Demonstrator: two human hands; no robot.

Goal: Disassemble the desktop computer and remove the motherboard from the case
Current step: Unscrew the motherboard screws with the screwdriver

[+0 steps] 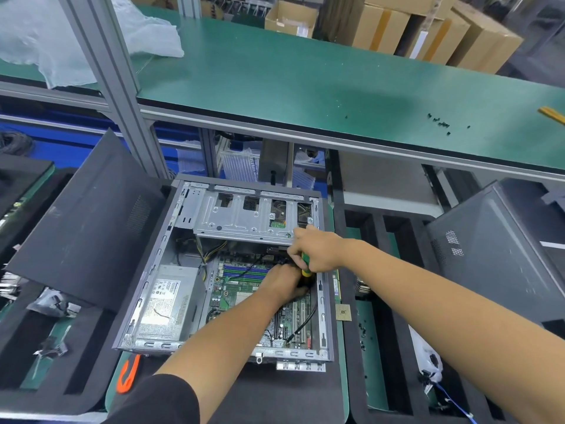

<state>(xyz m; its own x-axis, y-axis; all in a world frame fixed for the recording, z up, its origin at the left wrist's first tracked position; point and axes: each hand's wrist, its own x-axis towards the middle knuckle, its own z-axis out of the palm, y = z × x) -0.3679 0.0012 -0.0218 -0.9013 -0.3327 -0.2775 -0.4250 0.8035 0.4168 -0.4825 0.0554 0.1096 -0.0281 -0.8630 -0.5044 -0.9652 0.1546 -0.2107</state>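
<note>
The open case (171, 304) lay on its side on the desk (342, 356) in front of the person, its removed side panel (82, 221) propped up just to the left. Inside, the green motherboard (244, 286) was still seated on the floor of the case, with the silver power supply (168, 301) beside it on the left and the metal drive cage (244, 218) across the far end.

Both arms reached in together over the board. The right hand (318, 252) was curled tight around the green and yellow handle of a screwdriver (305, 266), held near the case's right wall, just below the drive cage. The shaft and tip were hidden, so what it bore on I could not tell. The left hand (284, 281) sat low on the board right under the right one, knuckles up, fingers bent downward around something dark; whether it truly gripped that or only pressed against it, I could not make out.

A black cable (307, 319) ran down across the expansion slots near the case's right wall. On the raised green shelf (305, 87) behind, a scatter of small black screws (440, 122) lay well apart from the work. An orange-handled tool (128, 374) rested on the desk by the case's near left corner.
</note>
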